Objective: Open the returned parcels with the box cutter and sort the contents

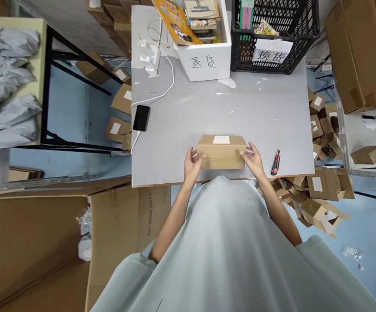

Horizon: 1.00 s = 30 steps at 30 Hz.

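A small brown cardboard box (221, 151) with a white label on top rests on the grey table (191, 99) near its front edge. My left hand (192, 164) grips the box's left end, fingers curled round it. My right hand (253, 158) holds the right end in the same way. The box sits flat between both hands.
A red-and-black utility knife (275, 162) lies right of the box. A black phone (141, 117) on a white cable sits at the table's left. A white bin (207, 52) of books and a black crate (272, 39) stand at the back. Cardboard boxes (321, 190) litter the floor.
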Available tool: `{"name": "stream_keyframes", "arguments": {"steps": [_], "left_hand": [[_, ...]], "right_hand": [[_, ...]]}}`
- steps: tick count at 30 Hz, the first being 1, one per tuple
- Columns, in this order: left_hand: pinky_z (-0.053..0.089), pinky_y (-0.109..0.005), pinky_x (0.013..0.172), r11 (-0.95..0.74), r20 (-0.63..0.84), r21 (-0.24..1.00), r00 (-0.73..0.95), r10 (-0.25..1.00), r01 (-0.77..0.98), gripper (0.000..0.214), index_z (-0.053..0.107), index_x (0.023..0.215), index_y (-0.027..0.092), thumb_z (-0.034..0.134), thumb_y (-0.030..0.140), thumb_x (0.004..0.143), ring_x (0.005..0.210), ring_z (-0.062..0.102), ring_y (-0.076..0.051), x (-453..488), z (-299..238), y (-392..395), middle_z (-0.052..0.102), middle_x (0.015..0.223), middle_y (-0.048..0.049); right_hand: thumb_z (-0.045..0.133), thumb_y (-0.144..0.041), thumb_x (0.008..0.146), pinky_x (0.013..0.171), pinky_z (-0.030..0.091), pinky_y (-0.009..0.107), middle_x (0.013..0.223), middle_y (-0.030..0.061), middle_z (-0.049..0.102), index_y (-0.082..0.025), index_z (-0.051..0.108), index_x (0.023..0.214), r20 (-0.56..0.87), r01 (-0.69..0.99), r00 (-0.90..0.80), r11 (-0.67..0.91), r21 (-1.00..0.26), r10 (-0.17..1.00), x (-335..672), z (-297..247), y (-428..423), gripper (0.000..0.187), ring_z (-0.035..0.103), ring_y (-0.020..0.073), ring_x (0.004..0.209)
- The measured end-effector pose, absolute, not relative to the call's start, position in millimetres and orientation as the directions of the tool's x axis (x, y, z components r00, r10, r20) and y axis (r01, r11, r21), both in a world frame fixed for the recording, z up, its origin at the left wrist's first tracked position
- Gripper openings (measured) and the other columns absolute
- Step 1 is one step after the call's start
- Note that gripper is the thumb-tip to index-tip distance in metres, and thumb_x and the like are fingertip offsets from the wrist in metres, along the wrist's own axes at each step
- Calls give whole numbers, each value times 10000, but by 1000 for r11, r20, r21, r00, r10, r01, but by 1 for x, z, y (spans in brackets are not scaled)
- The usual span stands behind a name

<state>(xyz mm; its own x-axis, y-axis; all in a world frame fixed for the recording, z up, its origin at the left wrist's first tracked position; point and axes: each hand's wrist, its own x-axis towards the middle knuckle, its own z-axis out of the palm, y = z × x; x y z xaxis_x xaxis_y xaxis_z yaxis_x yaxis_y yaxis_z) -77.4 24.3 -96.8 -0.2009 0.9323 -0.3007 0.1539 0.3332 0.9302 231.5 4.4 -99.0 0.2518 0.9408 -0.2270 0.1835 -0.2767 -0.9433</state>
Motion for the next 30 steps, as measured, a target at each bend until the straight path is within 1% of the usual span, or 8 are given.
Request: {"name": "stream_keyframes", "arguments": {"steps": [3,7,13,15,17,19,23,30], "left_hand": [[591,-475,1177,332,-282,923,-247,927,195,885,477,1698,280,867,366,909,1274,732,-299,-69,-94,18,597,1648,-175],[616,-489,1143,385,-322,901,-287,902,201,817,533,1649,219,844,281,895,1206,753,-294,-59,-98,14,636,1601,-200],[586,-521,1192,335,-274,920,-280,920,202,575,674,1480,189,763,223,912,1282,740,-313,-55,-111,18,719,1491,-184],[580,-525,1200,312,-256,926,-253,933,213,540,691,1445,187,753,226,910,1325,725,-317,-56,-114,22,726,1484,-177],[586,-530,1191,294,-246,932,-227,942,213,524,698,1424,194,753,235,905,1345,716,-317,-57,-114,26,728,1491,-169],[600,-529,1174,284,-240,937,-217,946,202,521,703,1409,200,761,236,892,1337,720,-316,-58,-114,28,732,1493,-162],[614,-527,1157,280,-241,944,-212,947,177,505,715,1378,193,766,226,877,1316,729,-317,-59,-115,25,749,1462,-161],[629,-527,1132,296,-255,946,-260,931,130,483,720,1372,178,750,212,890,1318,727,-328,-54,-120,6,754,1429,-165]], "right_hand": [[743,-772,879,1181,597,531,1576,197,576,-255,455,1730,-230,197,230,-277,-941,946,241,-101,8,1036,736,309,1269],[774,-733,856,1164,606,546,1581,233,564,-196,468,1719,-282,183,202,-319,-930,938,247,-107,10,1062,740,333,1259],[752,-680,903,1178,580,551,1635,235,573,-216,500,1679,-252,140,163,-275,-951,954,263,-118,11,939,723,338,1314],[704,-641,938,1180,568,539,1609,248,596,-175,520,1652,-236,217,213,-282,-935,948,282,-123,10,872,706,338,1335],[656,-557,968,1196,540,543,1603,279,581,-118,537,1620,-229,389,347,-362,-847,909,308,-129,5,795,670,356,1369],[643,-452,967,1243,474,573,1605,324,541,-57,537,1594,-212,555,514,-510,-657,831,333,-136,-7,748,598,402,1439],[695,-430,929,1203,470,575,1527,358,542,-24,524,1540,-276,592,683,-734,-335,677,359,-154,-35,753,540,474,1445],[607,-323,975,1204,465,548,1545,363,522,-8,548,1473,-312,631,676,-743,-222,667,361,-164,-43,592,524,486,1453]]}}
